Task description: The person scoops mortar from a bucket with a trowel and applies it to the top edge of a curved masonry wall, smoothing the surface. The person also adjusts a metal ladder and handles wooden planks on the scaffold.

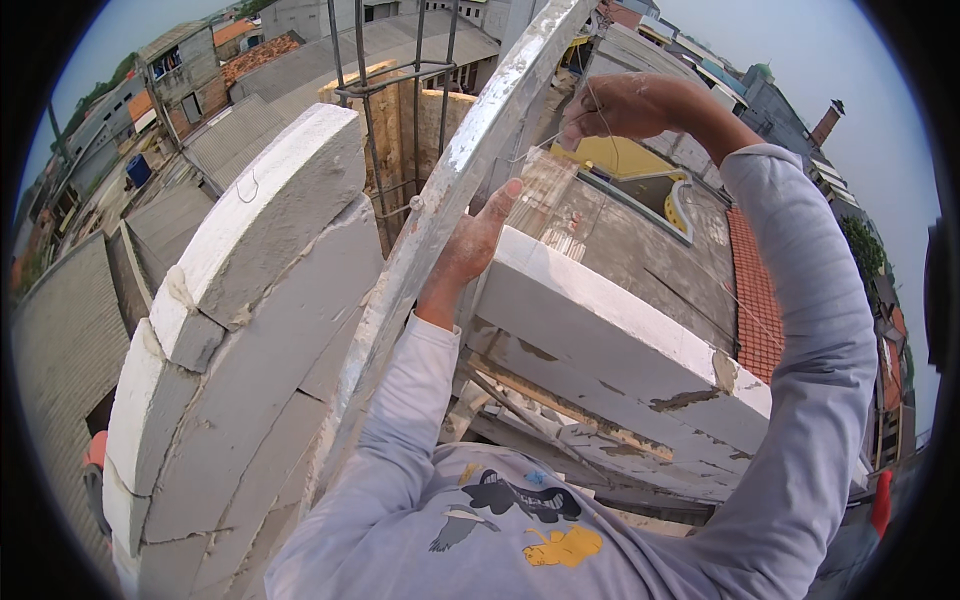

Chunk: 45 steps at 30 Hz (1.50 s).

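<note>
One long metal bar (425,235), streaked with dried mortar, is leaning diagonally across the middle of the scene, its upper part running out past the top edge. The person's left hand (468,248) is reaching up beside it, seemingly supporting it; the thumb is sticking out, spread to the right, while the other fingers are hiding behind the bar, so I cannot tell how tightly they are closing. The right hand (625,105) is hanging higher up, right of the bar, wrist bending, its fingertips pinching a thin wire (537,146) that is stretching left toward the bar's edge.

Behind the bar, a yellowish formwork box (438,120) is enclosing an upright rebar cage (367,105), whose rods are rising above the rim. A stepped block wall (280,340) is curving along the left; a lower block wall (620,310) is running off to the right, showing mortar patches. A blue tank (138,170) is standing among distant rooftops at upper left, its contents hidden.

The person is wearing a pale long-sleeved shirt (400,545) that is displaying black, grey and yellow cartoon figures; pale markings on the black figure are staying too small to read.
</note>
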{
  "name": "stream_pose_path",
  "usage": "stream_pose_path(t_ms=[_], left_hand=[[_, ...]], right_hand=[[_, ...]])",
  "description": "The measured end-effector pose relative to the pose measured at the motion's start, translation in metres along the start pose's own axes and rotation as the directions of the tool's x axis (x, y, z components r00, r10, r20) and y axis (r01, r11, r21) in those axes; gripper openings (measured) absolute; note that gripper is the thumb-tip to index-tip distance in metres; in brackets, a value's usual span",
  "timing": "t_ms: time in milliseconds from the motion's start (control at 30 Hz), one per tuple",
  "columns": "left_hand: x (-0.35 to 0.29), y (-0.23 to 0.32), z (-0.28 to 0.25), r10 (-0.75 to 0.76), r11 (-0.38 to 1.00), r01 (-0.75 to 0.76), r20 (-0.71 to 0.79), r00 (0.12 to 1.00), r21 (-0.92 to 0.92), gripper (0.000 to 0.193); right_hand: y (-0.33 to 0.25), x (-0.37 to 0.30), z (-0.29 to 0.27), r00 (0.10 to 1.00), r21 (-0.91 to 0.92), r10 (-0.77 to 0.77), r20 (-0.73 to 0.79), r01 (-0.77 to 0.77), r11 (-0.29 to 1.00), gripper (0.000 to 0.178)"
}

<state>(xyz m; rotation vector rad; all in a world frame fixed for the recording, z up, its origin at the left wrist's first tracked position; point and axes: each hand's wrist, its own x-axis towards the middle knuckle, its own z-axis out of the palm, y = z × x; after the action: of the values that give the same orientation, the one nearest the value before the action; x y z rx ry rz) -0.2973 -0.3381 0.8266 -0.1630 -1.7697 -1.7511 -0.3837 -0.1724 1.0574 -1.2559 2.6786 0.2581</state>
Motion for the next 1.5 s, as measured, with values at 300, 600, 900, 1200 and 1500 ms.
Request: stream_pose_path(t_ms=[300, 600, 900, 1200, 1500], left_hand=[[0.033, -0.002, -0.018, -0.007, 0.644, 0.080, 0.099, 0.995, -0.761, 0.052], [0.048, 0.029, -0.011, -0.172, 0.620, 0.167, 0.075, 0.982, -0.766, 0.031], [0.059, -0.010, -0.016, -0.117, 0.665, 0.102, 0.031, 0.993, -0.740, 0.043], [0.041, 0.016, 0.010, -0.141, 0.685, 0.121, 0.032, 0.989, -0.718, 0.048], [0.035, 0.026, 0.001, 0.008, 0.723, 0.030, 0.052, 0.999, -0.690, 0.043]], right_hand=[[-0.002, 0.062, -0.002, 0.952, -0.133, -0.212, -0.222, 0.186, 0.974, 0.036], [0.074, 0.148, 0.013, 0.744, -0.419, -0.462, -0.484, 0.267, 0.868, 0.029], [0.029, 0.139, 0.006, 0.331, -0.598, -0.675, -0.660, 0.313, 0.738, 0.037], [-0.029, 0.013, 0.000, 0.738, -0.187, -0.071, -0.672, -0.076, 0.979, 0.051], [-0.086, -0.057, 0.041, 0.717, 0.006, 0.001, -0.697, 0.004, 1.000, 0.023]])
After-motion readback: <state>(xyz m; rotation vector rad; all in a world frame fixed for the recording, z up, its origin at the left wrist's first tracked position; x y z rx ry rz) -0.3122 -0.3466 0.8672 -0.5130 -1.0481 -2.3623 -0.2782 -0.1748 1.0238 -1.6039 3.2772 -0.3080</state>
